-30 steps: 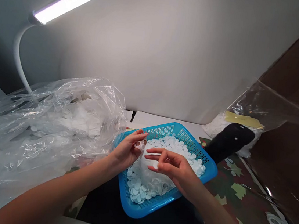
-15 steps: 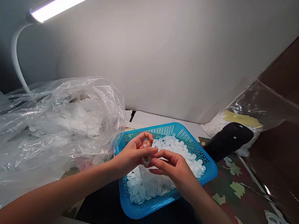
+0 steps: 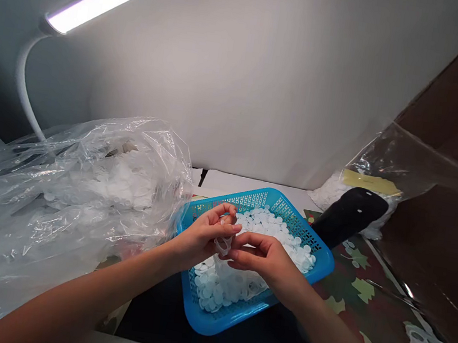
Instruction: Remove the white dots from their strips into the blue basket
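Left hand (image 3: 201,237) pinches a small white plastic piece (image 3: 222,244) above a blue basket (image 3: 229,320).
Right fingers (image 3: 255,243) are together, just beside the piece; white discs (image 3: 212,288) fill the basket.

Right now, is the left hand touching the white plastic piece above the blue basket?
Touching: the head view shows the left hand pinching the white plastic piece.

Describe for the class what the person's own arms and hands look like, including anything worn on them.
The left hand and right hand are bare, with no gloves, rings or watch in view. The left forearm and right forearm are also uncovered, with no sleeve showing in the view. The fingers are slim.
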{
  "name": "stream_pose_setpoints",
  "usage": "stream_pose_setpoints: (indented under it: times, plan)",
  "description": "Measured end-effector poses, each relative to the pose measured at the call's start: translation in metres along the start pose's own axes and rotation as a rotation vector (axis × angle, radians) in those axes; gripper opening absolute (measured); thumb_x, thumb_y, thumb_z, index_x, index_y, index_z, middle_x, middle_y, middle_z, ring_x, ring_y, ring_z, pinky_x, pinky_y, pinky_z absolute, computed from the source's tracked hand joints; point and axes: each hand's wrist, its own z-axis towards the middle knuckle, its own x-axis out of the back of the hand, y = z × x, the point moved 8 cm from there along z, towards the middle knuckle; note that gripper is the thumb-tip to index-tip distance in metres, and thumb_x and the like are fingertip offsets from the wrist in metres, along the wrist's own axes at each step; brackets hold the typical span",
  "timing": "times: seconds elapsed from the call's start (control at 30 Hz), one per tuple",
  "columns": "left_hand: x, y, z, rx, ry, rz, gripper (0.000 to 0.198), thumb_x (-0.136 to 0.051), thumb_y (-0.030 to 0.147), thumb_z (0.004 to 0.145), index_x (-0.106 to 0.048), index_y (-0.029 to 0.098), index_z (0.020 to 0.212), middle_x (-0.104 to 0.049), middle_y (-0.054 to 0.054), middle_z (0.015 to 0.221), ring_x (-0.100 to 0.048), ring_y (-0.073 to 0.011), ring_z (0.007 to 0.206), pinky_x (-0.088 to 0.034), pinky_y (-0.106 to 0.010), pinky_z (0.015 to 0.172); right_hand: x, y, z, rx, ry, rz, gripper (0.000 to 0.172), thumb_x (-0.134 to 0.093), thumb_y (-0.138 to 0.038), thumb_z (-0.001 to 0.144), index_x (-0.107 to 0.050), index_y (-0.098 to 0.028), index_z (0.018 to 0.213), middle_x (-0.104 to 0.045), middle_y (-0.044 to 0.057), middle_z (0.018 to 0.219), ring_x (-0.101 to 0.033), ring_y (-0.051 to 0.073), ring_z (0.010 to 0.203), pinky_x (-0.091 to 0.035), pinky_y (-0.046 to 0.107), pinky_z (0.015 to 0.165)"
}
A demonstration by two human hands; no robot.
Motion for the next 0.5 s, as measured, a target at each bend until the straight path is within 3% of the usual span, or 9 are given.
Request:
stream_pose_setpoints:
  times: [0.2, 0.5]
  plan:
    - [-0.0022, 0.0007, -0.0008, -0.030, -0.023, 0.089, 0.022, -0.065, 0.019, 0.075, -0.044, 0.020, 0.081, -0.033, 0.008, 0.064, -0.037, -0.0032, 0.046, -0.033, -0.016, 0.040, -0.0006, -0.0041, -0.0022, 0.020, 0.017, -0.028, 0.017, -0.072, -0.031, 0.071, -0.065, -0.016, 0.076, -0.070, 0.004, 0.088, -0.066, 0.019, 0.091, -0.053, 0.034, 0.083]
    - [-0.0049, 0.0005, -0.0025, -0.031, -0.033, 0.162, 0.024, -0.066, 0.021, 0.076, -0.042, 0.020, 0.078, -0.030, 0.009, 0.060, -0.037, -0.0036, 0.046, -0.030, -0.015, 0.040, -0.0039, -0.0030, -0.0014, 0.008, -0.006, -0.010, 0.028, -0.070, -0.026, 0.072, -0.066, -0.017, 0.098, -0.069, 0.006, 0.096, -0.066, 0.020, 0.092, -0.054, 0.034, 0.082]
